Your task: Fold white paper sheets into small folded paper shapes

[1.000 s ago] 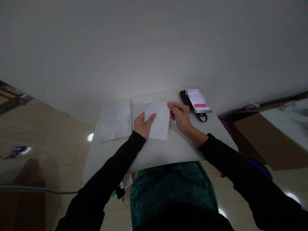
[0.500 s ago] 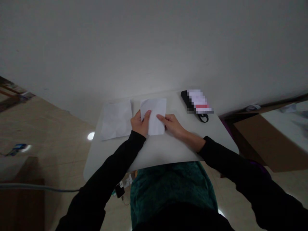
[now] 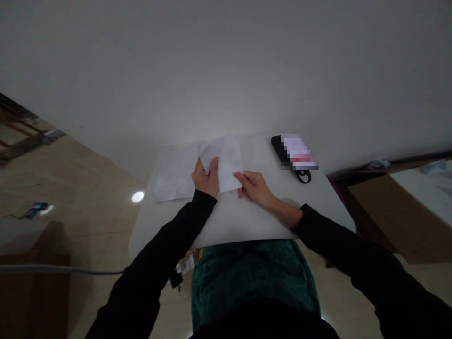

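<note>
Green cloth [image 3: 254,282] pokes out below the desk's [image 3: 243,223] near edge. Left hand [image 3: 206,178] and right hand [image 3: 257,188] are both gripping a white paper [image 3: 229,160], kinda midway between the side edges. Another sheet [image 3: 173,172] lies by the left edge, some black strapped thing [image 3: 278,147] near the far right corner.

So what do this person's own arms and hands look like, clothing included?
Both arms wear long, plain black sleeves without visible markings. The left sleeve reaches about the wrist; the right sleeve ends higher, leaving some forearm bare. The left hand and right hand are ungloved, and I can make out no rings.
</note>
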Available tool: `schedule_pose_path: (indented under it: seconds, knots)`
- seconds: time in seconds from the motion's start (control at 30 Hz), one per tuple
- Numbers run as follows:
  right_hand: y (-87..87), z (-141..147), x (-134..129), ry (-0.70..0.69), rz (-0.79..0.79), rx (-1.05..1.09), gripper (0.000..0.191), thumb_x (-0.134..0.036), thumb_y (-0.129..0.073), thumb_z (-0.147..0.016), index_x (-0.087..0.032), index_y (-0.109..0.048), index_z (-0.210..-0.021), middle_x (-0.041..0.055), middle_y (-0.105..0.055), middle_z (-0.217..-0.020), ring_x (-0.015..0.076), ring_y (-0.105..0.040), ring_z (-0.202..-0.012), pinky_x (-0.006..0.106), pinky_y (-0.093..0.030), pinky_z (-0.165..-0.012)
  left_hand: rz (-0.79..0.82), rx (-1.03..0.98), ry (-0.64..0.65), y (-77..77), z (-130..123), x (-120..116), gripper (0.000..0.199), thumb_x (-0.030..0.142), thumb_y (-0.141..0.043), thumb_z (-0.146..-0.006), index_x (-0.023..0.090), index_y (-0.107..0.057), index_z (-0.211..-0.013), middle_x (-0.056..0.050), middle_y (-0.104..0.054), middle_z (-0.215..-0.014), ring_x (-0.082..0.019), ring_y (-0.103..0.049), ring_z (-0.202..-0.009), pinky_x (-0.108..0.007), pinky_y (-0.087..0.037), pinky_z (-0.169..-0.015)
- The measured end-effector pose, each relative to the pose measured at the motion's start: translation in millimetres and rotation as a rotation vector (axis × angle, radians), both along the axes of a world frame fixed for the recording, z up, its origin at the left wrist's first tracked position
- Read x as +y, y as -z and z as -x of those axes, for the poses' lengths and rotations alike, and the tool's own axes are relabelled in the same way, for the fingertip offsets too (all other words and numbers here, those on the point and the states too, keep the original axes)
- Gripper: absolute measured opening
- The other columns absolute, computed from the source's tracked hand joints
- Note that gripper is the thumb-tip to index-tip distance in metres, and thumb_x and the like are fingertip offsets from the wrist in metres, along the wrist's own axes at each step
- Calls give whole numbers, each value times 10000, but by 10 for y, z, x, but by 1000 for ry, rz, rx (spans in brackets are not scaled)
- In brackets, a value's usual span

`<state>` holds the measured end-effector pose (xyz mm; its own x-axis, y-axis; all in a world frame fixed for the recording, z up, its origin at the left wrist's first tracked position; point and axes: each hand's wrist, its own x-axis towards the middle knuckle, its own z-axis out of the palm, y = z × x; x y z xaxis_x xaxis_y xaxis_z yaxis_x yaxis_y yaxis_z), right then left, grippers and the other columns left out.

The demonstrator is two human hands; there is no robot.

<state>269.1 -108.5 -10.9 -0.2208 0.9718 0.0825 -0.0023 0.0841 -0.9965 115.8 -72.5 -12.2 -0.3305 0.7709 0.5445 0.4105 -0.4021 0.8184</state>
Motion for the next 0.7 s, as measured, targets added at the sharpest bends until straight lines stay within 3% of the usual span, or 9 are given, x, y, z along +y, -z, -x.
schedule_pose_path:
  seconds: [0.1, 0.27, 0.33, 0.47, 0.57, 0.7]
  knots:
    - [-6, -40, 29, -24, -46, -39, 560, -644, -482, -920, -188, -523, -597, -53, -496, -412, 42, -342, -301, 208, -235, -329, -20, -41, 7, -25, 13, 20, 422, 522, -567, -909, 158, -667, -1098, -84, -742, -1015, -187, -700, -958, -296, -550, -859]
    - [-35, -169, 172, -390, -7, 36, 487, -646, -557, -878, -172, -558, -768, -7, -662, -630, 110, -639, -474, 216, -455, -463, -91, -109, 4, -30, 21, 63, 405, 526, -619, -878, 143, -692, -991, -71, -749, -912, -188, -700, -855, -296, -555, -781]
    - [-27, -212, 230, -422, 18, -23, 489, -633, -552, -886, -164, -570, -748, 2, -663, -620, 113, -645, -478, 216, -457, -469, -97, -121, 12, -11, 30, 83, 394, 512, -624, -877, 139, -697, -982, -72, -748, -907, -188, -698, -849, -297, -555, -782]
    - [-30, -250, 277, -260, -53, -116, 424, -573, -657, -835, -152, -651, -778, 7, -682, -657, 85, -579, -480, 205, -399, -452, -61, -129, 57, 57, 40, 96, 404, 496, -656, -851, 139, -691, -1035, -79, -744, -936, -187, -689, -847, -294, -558, -774]
    - [-57, -274, 292, -81, -132, -112, 429, -573, -671, -821, -161, -645, -703, -29, -593, -537, 77, -502, -458, 209, -367, -454, 55, -84, 157, 98, 12, 69, 463, 504, -740, -762, 136, -696, -1038, -75, -745, -906, -188, -685, -800, -289, -563, -736]
    - [-102, -355, 363, -19, -161, -123, 500, -591, -675, -804, -172, -563, -554, -47, -494, -416, 64, -425, -393, 215, -314, -423, 194, -102, 251, 69, -54, 2, 539, 493, -821, -650, 140, -724, -1045, -67, -758, -908, -194, -687, -786, -281, -568, -708]
